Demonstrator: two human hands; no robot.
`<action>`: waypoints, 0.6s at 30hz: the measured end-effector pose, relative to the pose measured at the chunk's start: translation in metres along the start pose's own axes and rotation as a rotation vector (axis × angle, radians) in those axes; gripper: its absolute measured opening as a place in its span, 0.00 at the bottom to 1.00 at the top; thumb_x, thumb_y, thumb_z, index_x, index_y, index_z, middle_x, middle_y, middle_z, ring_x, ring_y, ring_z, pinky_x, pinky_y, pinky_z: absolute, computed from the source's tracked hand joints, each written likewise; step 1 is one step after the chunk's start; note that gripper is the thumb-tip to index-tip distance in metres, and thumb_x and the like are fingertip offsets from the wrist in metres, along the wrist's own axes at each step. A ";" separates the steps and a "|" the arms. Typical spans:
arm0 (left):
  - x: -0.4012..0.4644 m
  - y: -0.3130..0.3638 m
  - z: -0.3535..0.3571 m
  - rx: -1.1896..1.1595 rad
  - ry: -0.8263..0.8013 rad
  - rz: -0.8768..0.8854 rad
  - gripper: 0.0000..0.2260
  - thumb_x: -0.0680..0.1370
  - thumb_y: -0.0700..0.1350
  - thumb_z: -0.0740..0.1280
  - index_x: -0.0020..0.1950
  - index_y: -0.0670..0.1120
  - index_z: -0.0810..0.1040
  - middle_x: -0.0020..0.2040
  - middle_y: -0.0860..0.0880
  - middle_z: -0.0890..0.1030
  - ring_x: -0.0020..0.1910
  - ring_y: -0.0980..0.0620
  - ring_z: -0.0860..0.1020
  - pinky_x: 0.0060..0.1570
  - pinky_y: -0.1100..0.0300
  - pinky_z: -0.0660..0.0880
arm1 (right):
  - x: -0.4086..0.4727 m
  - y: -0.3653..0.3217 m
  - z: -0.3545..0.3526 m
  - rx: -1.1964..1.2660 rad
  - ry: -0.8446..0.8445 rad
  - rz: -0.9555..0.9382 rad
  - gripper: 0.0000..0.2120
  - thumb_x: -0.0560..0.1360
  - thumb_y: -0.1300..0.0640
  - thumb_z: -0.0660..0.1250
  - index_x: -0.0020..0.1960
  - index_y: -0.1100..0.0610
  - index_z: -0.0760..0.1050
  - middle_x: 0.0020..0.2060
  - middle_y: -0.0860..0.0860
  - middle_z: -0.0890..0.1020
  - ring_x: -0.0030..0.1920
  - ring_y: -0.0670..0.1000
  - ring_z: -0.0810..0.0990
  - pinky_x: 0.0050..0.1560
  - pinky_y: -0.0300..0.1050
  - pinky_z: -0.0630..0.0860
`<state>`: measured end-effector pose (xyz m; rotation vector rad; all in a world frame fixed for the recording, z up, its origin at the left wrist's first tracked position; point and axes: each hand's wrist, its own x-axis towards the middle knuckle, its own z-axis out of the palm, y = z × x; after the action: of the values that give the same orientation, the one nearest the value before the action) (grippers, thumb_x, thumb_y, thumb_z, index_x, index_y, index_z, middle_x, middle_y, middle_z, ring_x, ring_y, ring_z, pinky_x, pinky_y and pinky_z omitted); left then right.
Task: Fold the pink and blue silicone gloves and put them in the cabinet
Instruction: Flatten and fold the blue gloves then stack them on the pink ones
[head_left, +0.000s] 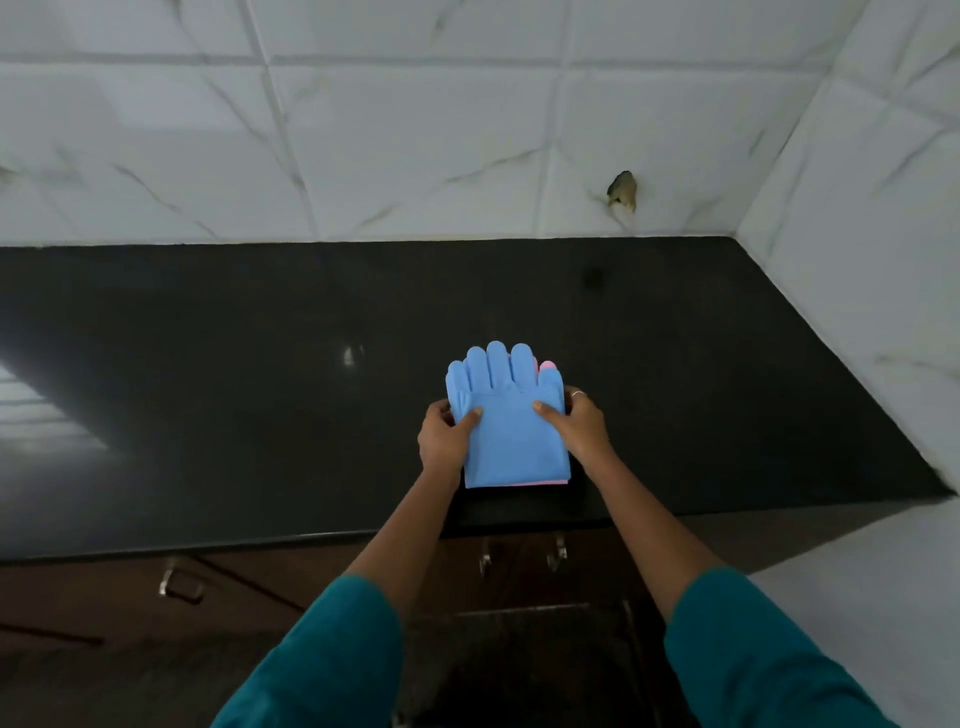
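1. The blue glove (506, 421) is seen lying flat on the dark countertop (260, 338), close to the counter's front edge, with its fingers pointing toward the tiled wall (415, 156).
2. A pink glove (546, 367) is stacked beneath the blue glove; only a pink fingertip past the blue glove's right side and a thin pink strip at its near edge can be seen.
3. The blue glove's left edge is gripped by the left hand (445, 434), the thumb laid on top and the fingers curled round the side.
4. The blue glove's right edge is held the same way by the right hand (574, 423), thumb on top and fingers wrapped under the edge; a ring is worn on one finger.
5. The step in hand is judged to be lifting or squaring the stack, since the pile looks already doubled over.
6. It would be done well if both layers were pinched together at each side, so that the pink glove is not left behind or slid out.
7. The stack should be kept level and its near fold tight while it is carried down from the blue glove's present place to the cabinet (234, 587) below the counter edge, whose doors appear closed.
8. One hand may have to be freed for a cabinet handle (179, 582), so a firm one-handed hold should be secured first.
9. No brand, label or legible writing can be made out anywhere.
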<state>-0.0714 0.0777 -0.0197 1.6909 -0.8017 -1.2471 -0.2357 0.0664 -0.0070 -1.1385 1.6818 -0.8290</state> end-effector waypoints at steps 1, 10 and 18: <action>-0.001 -0.003 0.002 0.042 0.028 0.003 0.22 0.73 0.48 0.69 0.64 0.44 0.68 0.62 0.44 0.76 0.57 0.47 0.76 0.58 0.50 0.74 | 0.000 0.007 0.000 -0.050 -0.004 -0.001 0.29 0.72 0.48 0.67 0.69 0.57 0.63 0.64 0.56 0.74 0.61 0.54 0.74 0.58 0.47 0.72; -0.034 -0.029 -0.013 0.213 0.077 0.110 0.27 0.74 0.52 0.67 0.68 0.44 0.64 0.65 0.41 0.72 0.58 0.47 0.74 0.59 0.51 0.74 | -0.050 0.046 -0.004 -0.202 0.243 -0.304 0.27 0.76 0.53 0.62 0.71 0.56 0.59 0.70 0.56 0.65 0.70 0.53 0.64 0.69 0.50 0.65; -0.112 -0.092 0.000 0.191 0.249 0.362 0.10 0.77 0.40 0.63 0.58 0.46 0.73 0.57 0.46 0.73 0.48 0.59 0.75 0.48 0.67 0.71 | -0.043 0.045 0.009 -0.809 0.150 -0.888 0.23 0.77 0.53 0.59 0.71 0.54 0.60 0.72 0.54 0.65 0.73 0.55 0.60 0.72 0.55 0.51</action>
<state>-0.1034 0.2141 -0.0584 1.7130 -1.0428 -0.7170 -0.2351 0.1224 -0.0365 -2.5399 1.6476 -0.7492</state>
